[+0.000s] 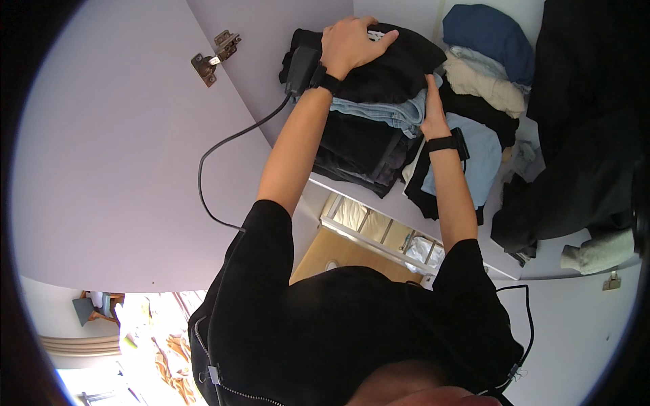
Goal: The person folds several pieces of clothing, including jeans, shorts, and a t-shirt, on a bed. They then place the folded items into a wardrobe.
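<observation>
My left hand [353, 43] lies spread on top of a folded black garment [401, 66] at the upper end of a clothes stack on a wardrobe shelf. Against the right side of that stack rests my right hand [434, 109], its fingertips at the black garment's edge. Under the black garment are folded light-blue jeans [391, 112], with several dark folded garments [360, 144] below them. Whether either hand grips the cloth cannot be told. Each wrist wears a black strap with a device.
A second stack holds a navy garment [487, 40], a cream knit [482, 89] and a light-blue garment [477, 147]. Dark clothes [584, 127] hang at the right. The open wardrobe door [127, 152] stands at the left, near a loose black cable [200, 172]. Below is a slatted pull-out rack [376, 223].
</observation>
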Motion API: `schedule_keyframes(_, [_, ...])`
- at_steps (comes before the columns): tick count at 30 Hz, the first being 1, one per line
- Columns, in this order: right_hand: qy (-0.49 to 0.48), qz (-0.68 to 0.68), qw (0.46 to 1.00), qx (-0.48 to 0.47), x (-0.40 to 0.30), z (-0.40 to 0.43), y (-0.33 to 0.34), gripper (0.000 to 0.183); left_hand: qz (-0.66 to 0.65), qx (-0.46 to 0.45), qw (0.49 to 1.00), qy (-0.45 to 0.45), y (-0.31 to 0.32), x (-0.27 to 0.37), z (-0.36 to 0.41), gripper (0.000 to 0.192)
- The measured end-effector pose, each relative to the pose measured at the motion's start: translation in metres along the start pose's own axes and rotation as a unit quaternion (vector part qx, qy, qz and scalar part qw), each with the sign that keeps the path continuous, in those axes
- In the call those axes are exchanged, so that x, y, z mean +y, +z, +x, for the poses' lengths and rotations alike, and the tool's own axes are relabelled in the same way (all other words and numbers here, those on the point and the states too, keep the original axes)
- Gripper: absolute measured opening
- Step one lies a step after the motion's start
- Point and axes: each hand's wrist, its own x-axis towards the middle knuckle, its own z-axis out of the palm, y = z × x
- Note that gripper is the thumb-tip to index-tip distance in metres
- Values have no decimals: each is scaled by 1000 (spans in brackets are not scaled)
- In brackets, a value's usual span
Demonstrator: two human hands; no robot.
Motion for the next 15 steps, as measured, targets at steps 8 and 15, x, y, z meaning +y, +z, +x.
schedule_keyframes(8, [-38,-65,997,8,17,-43,2,64,36,-64,996,42,-13,0,-13,70])
schedule_keyframes(15, [-79,-151,985,31,54,-53,-31,72,7,49,994,96,11,-4,-34,50])
